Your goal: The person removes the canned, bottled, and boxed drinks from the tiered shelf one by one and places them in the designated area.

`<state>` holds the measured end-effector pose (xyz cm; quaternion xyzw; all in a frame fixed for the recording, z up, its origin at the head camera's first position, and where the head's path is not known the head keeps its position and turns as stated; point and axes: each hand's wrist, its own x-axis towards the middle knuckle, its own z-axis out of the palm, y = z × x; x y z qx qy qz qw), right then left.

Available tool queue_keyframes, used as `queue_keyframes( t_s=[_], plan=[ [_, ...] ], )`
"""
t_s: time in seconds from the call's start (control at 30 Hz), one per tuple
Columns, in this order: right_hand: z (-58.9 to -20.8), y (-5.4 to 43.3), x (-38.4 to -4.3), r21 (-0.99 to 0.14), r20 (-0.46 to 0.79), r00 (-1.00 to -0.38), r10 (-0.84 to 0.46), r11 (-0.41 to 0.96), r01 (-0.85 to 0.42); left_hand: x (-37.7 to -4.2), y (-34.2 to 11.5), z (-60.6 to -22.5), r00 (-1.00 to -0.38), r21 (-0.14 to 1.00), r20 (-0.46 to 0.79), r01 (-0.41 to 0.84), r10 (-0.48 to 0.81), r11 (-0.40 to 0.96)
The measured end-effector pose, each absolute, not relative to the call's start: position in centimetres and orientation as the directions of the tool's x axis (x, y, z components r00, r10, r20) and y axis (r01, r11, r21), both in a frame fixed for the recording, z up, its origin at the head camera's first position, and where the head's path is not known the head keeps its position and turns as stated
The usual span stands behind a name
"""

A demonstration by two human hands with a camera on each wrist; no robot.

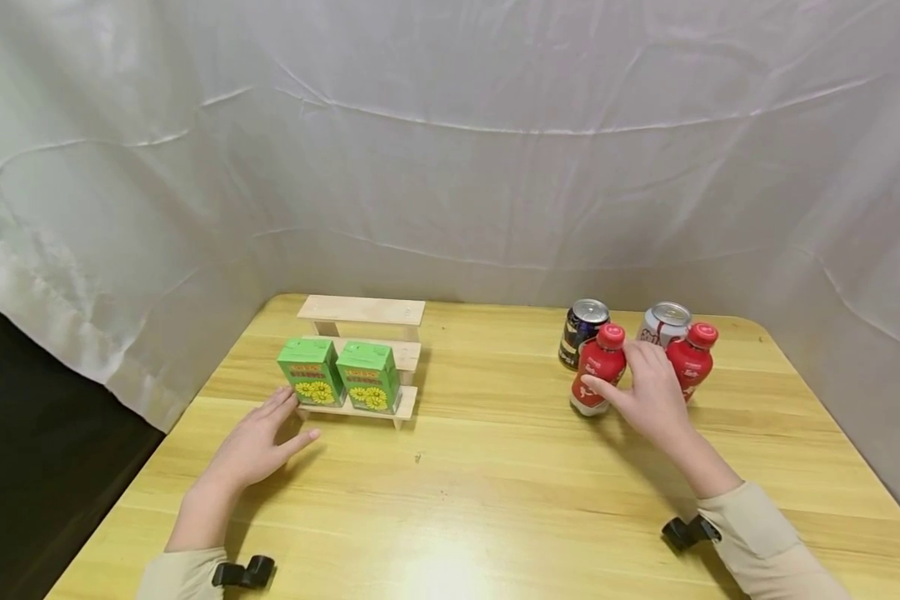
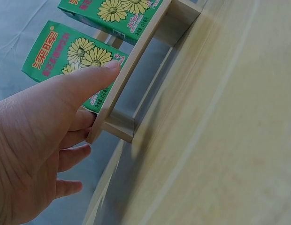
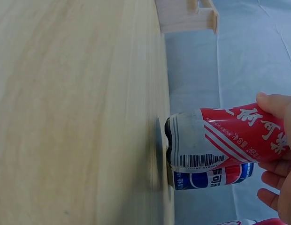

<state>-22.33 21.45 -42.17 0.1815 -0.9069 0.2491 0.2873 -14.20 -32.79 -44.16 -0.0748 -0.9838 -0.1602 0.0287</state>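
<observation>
The left bottle [image 1: 598, 371] stands at the right side of the tabletop [image 1: 480, 467], within the grip of the right hand [image 1: 651, 392], whose thumb lies along its near side while the fingers curl round the other; whether its base touches the wood I cannot tell. The dark can [image 1: 570, 342] is just behind that bottle, a little to its left, and the white can [image 1: 667, 315] is beyond the hand. The right bottle [image 1: 690, 367] stands just to the right of the hand's fingers. Well apart, the left hand [image 1: 251, 446] is spread and holds nothing, its fingers by the left end of the rack [image 1: 363, 310] and its thumb in front of the left carton [image 1: 307, 371]; the right carton [image 1: 369, 379] sits beside that one on the lowest shelf
</observation>
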Motion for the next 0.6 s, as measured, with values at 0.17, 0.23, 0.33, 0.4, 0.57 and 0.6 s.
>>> queue_keyframes(
  t_s=[0.17,0.23,0.33,0.4,0.57,0.6],
  plan=[
    [-42.27,21.53,-22.39,-0.378,0.581,-0.794,-0.182,0.803,-0.46,-14.19,-32.7,-44.13,-0.987,0.312,0.082,0.16,0.141,0.937],
    [-42.33,21.52,-22.46,-0.388,0.565,-0.804,-0.182,0.802,-0.454,-14.15,-32.68,-44.1,-0.987,0.314,0.081,0.159,0.14,0.936],
    [-42.37,21.45,-22.52,-0.401,0.541,-0.821,-0.183,0.802,-0.443,-14.08,-32.67,-44.1,-0.987,0.318,0.081,0.158,0.14,0.935],
    [-42.38,21.4,-22.56,-0.404,0.529,-0.829,-0.182,0.804,-0.435,-14.06,-32.68,-44.12,-0.987,0.32,0.081,0.158,0.139,0.934],
    [-42.2,21.36,-22.64,-0.41,0.516,-0.838,-0.18,0.807,-0.425,-14.14,-32.75,-44.16,-0.987,0.315,0.083,0.158,0.139,0.936],
    [-42.18,21.36,-22.67,-0.412,0.515,-0.839,-0.178,0.807,-0.424,-14.16,-32.76,-44.15,-0.987,0.314,0.083,0.159,0.14,0.936]
  ],
)
